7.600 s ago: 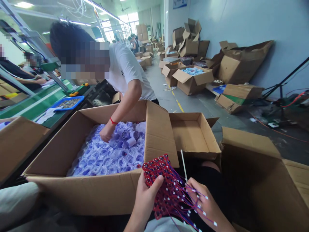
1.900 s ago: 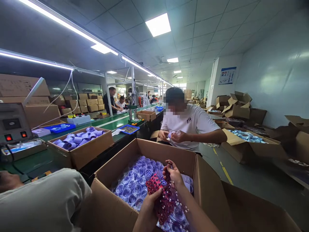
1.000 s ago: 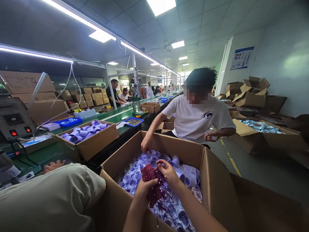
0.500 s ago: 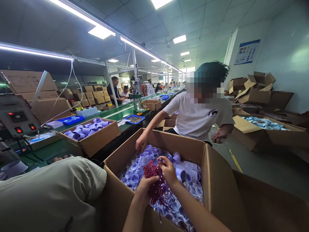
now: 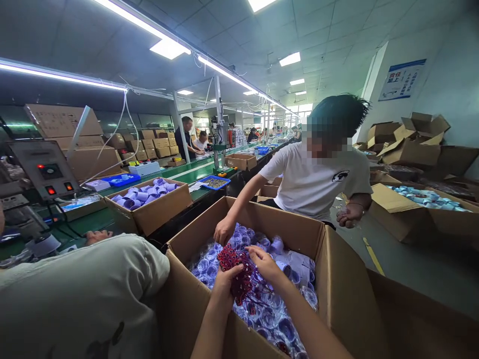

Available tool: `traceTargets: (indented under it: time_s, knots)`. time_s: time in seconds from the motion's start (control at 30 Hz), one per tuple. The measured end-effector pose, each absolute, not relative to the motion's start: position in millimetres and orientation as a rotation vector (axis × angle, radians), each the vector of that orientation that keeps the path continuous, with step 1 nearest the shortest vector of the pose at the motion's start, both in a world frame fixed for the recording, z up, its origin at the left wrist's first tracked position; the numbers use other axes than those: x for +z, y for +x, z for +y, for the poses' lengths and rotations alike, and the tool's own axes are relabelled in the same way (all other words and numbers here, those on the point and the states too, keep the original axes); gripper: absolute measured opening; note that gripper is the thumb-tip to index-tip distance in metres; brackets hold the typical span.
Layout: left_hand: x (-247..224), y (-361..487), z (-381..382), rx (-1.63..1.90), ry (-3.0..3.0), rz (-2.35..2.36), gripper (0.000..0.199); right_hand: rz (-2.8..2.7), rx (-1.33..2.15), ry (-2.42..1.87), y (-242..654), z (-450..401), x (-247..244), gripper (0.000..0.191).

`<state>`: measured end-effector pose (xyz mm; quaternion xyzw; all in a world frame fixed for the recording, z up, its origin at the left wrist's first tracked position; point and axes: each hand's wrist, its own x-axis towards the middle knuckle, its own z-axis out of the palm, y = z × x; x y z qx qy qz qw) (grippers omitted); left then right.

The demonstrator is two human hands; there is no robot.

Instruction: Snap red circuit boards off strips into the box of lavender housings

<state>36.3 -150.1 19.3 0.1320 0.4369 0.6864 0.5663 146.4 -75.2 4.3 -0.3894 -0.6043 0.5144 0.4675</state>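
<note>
My left hand point(image 5: 224, 289) is closed round a bunch of small red circuit boards point(image 5: 239, 276), thin dark wires hanging from it. Just right of the bunch is my right hand point(image 5: 265, 264), its fingers stretched toward the boards and apart, with nothing visible in them. Both hands are over a large cardboard box point(image 5: 325, 279). Inside lie many purple cup-shaped plastic parts point(image 5: 286, 326), many in clear wrapping. A co-worker's hand point(image 5: 224, 230) reaches into the box from the far side.
A co-worker in a white shirt point(image 5: 310, 179) faces me across the box. At left, another person's sleeve point(image 5: 93, 279) is close by. A smaller box of purple parts point(image 5: 160, 212) and a blue tray point(image 5: 215, 183) stand along the green bench. Open cartons point(image 5: 411, 219) are at right.
My right hand's fingers have come away from the top of the red boards and straightened. My left hand keeps its hold. The view has swung slightly left.
</note>
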Motion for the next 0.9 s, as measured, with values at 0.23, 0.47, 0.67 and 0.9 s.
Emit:
traceTargets:
  time_s: [0.23,0.47,0.67,0.9]
  knots:
    - [23,39,-153,1.643,0.332,1.005,0.042,-1.119,1.661,-0.802,141,-85,12,0.044]
    - [22,39,-156,1.608,0.439,1.037,0.047,-0.756,1.688,-0.832,140,-78,11,0.026]
    - [20,38,-157,1.495,0.548,1.088,0.052,-0.723,1.625,-0.837,143,-72,6,0.026]
    - [23,40,-162,1.497,0.569,1.077,0.047,-0.804,1.637,-0.81,146,-74,11,0.043]
